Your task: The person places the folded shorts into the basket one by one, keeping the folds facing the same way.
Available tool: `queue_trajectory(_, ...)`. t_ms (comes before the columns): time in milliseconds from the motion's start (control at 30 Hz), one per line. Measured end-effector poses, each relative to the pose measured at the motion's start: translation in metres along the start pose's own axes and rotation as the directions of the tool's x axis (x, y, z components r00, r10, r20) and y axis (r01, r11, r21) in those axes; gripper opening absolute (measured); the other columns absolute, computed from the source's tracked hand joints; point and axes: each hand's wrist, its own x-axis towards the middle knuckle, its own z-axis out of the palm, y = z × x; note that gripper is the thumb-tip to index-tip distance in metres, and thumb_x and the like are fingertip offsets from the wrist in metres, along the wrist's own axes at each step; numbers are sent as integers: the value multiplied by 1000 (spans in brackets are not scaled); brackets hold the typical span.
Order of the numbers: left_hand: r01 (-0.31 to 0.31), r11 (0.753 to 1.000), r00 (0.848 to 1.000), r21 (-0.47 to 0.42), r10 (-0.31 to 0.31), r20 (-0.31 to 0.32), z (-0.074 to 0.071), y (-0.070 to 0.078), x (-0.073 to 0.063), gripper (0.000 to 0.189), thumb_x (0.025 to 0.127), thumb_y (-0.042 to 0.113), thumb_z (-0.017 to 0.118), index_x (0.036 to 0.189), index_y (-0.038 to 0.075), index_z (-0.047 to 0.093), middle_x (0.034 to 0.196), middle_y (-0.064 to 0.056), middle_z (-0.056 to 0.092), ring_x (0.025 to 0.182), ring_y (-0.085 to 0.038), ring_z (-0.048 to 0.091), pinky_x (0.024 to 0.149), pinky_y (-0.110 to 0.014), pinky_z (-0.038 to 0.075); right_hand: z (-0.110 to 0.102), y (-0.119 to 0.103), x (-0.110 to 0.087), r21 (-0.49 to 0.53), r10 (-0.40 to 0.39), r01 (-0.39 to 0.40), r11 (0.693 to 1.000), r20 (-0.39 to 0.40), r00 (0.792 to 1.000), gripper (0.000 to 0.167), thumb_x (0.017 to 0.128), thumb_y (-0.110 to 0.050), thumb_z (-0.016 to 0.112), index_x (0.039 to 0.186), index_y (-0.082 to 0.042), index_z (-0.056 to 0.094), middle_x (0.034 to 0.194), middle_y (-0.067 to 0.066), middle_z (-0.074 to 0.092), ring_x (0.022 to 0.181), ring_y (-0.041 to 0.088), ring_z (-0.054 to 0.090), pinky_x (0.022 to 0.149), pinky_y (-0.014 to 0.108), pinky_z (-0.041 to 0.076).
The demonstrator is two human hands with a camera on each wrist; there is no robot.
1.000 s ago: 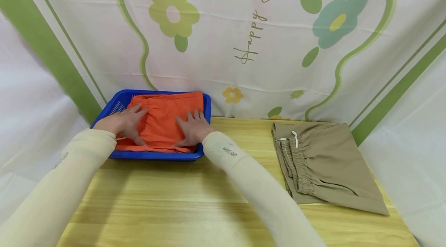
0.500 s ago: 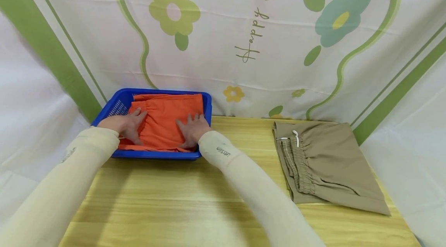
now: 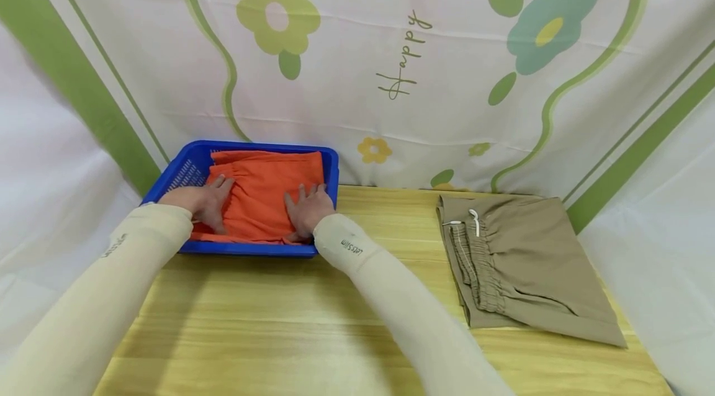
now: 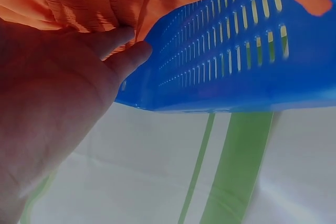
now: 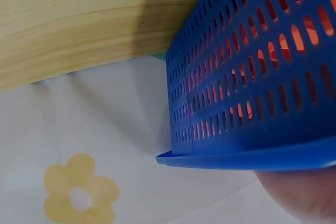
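A folded orange garment (image 3: 262, 191) with a gathered elastic waistband lies in a blue plastic basket (image 3: 246, 249). My left hand (image 3: 206, 202) rests on its waistband side, fingers extended. In the left wrist view, the fingers of that hand (image 4: 58, 87) reach the gathers beside the slotted basket wall (image 4: 226, 82). At the garment's right end, my right hand (image 3: 309, 211) presses down with fingers spread, inside the basket rim. The right wrist view has mostly the basket's outer wall (image 5: 236, 103), orange showing through its slots, and only a part of the hand (image 5: 304, 195).
Folded khaki trousers (image 3: 542, 259) with a white drawstring lie at the right of the wooden table (image 3: 251, 321). Behind the basket hangs a white curtain (image 3: 346, 42) with printed flowers, and white cloth (image 3: 56, 123) closes off the left side.
My right hand has shifted slightly left, pushing in the garment's right end. The left hand has moved a little to the right and stays on the waistband.
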Motion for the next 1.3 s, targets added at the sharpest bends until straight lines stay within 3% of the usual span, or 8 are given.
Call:
queue_trajectory(267,24,998,1000,-60,-23,10,1,-1,2,131,74,23,92,153,-14,-7,157,-40,-13,143,-61,-2,114,-70,12,4,-2,3,5,-11,11,1000,-28,1000,103,89,-81,45,165,-23,8,166,14,22,148,39,28,118,53,23)
queue_trajectory(433,0,997,1000,-74,-1,-12,3,-3,2,131,73,24,91,153,-14,-5,157,-41,-12,143,-61,-1,114,-70,11,8,2,4,93,-46,57,994,-120,992,99,89,-76,54,163,-21,20,160,14,35,141,36,39,113,51,32)
queue_trajectory(700,-96,995,991,-42,92,-94,3,-9,-7,128,73,33,91,152,-18,5,155,-46,-3,142,-63,4,112,-72,18,7,8,1,303,-114,202,931,-284,952,80,87,-73,61,146,-20,51,143,3,55,132,24,49,112,47,36)
queue_trajectory(900,-102,994,982,-25,97,-162,-1,-6,-16,129,72,44,91,154,-16,11,155,-45,7,141,-63,9,109,-74,21,2,13,-9,371,-141,269,889,-338,931,69,94,-68,55,142,-19,57,139,3,58,127,23,51,112,45,37)
queue_trajectory(1033,-121,992,971,-42,109,-211,-3,-1,-23,116,81,38,86,154,-15,13,155,-44,10,141,-63,11,110,-74,19,1,18,-18,413,-152,315,855,-381,912,55,100,-56,56,137,-17,62,132,1,61,121,21,51,111,43,37)
queue_trajectory(1200,-140,988,955,-66,118,-271,-3,6,-31,97,92,27,76,154,-16,14,155,-43,15,141,-61,13,112,-71,19,1,24,-30,396,-156,350,849,-444,882,43,102,-47,58,132,-17,67,128,0,64,118,20,51,105,40,41)
queue_trajectory(1300,-156,986,942,-64,129,-311,-1,13,-34,92,94,25,74,153,-16,17,154,-43,19,141,-61,18,112,-70,20,2,29,-38,383,-154,357,852,-468,870,39,102,-43,60,131,-17,68,129,1,64,122,22,51,103,40,42)
